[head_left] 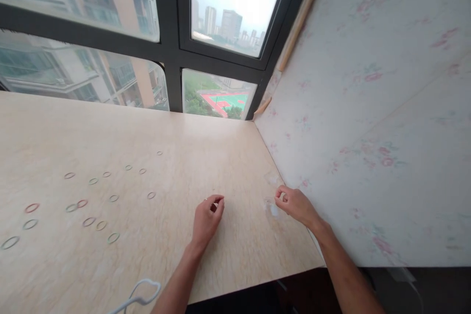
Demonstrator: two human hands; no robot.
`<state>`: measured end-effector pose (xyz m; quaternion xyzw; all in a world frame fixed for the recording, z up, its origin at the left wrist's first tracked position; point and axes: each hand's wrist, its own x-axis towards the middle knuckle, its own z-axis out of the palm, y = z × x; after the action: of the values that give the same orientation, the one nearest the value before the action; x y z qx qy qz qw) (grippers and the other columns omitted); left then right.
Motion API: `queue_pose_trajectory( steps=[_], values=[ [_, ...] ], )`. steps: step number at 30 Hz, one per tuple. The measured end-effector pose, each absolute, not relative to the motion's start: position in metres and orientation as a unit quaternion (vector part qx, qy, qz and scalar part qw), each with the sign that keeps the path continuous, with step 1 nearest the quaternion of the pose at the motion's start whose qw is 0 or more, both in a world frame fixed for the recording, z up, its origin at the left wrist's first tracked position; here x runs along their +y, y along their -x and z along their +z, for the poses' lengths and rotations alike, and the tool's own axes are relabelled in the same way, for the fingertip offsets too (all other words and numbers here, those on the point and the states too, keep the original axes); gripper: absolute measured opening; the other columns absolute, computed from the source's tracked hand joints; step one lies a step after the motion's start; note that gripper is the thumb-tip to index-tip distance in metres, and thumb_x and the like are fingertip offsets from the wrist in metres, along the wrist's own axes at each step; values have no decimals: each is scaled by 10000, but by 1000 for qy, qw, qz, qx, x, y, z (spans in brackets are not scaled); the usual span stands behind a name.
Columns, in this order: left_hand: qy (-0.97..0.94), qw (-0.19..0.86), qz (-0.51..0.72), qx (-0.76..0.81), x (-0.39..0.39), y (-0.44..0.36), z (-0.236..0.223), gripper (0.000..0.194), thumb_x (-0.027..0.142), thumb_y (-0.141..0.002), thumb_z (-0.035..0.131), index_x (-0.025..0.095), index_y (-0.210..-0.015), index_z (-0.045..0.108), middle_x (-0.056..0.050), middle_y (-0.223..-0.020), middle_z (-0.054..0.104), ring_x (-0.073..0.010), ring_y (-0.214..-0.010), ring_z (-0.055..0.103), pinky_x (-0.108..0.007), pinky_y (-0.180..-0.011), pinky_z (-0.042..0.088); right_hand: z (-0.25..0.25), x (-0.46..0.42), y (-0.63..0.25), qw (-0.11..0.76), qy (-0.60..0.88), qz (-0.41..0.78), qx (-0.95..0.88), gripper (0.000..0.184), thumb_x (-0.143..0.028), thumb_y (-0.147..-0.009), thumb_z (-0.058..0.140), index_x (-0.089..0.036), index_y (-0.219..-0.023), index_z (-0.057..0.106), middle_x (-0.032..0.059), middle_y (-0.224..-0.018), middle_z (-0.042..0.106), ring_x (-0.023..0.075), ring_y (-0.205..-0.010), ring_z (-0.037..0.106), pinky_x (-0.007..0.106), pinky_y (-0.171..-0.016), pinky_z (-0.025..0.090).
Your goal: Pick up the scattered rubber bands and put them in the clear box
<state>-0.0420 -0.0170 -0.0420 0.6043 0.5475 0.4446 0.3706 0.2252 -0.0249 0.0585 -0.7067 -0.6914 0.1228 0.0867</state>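
My left hand (208, 219) is closed in a pinch just above the marble-patterned sill, thumb and forefinger together. My right hand (296, 204) also pinches, close to the wall. If either hand holds anything, it is too small to make out. Beside my right fingertips lies a clear plastic piece (271, 208) with a whitish patch. A second clear piece (271, 178) sits farther back along the wall. To the left of my hands, several thin coloured rings are spread about, among them a red ring (32, 208), a green ring (114, 238) and a purple ring (151, 196).
The sill (221, 157) runs back to dark-framed windows (172, 59). A flower-patterned wall (368, 132) bounds it on the right, with a peeling edge (263, 107) at the corner. A white looped cord (142, 299) lies at the front edge, left of my forearm.
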Motion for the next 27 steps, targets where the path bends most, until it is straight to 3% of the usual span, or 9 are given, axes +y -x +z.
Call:
queue_pose_trajectory(
  steps=[12, 18, 27],
  values=[
    [-576, 390, 453, 558, -19, 42, -28, 232, 373, -824, 524, 181, -845, 653, -31, -695, 689, -149, -513, 620, -241, -487, 494, 51, -29, -232, 81, 689, 114, -711, 192, -235, -808, 529, -217, -782, 718, -44, -479, 505, 118, -459, 451, 229, -498, 266],
    [-552, 416, 460, 557, -20, 41, -29, 236, 367, -821, 528, 170, -846, 653, -29, -696, 672, -131, -490, 598, -221, -450, 482, 18, -61, -212, 212, 625, 52, -749, 311, -334, -917, 456, -177, -892, 723, -35, -473, 512, 111, -427, 476, 224, -485, 331],
    [-530, 423, 499, 540, -5, 61, -36, 197, 313, -819, 534, 151, -829, 645, -30, -728, 663, -111, -498, 619, -212, -508, 489, -40, -92, -165, 306, 466, -2, -830, 321, -246, -955, 442, -136, -867, 730, 18, -504, 621, 116, -400, 574, 203, -438, 421]
  ],
)
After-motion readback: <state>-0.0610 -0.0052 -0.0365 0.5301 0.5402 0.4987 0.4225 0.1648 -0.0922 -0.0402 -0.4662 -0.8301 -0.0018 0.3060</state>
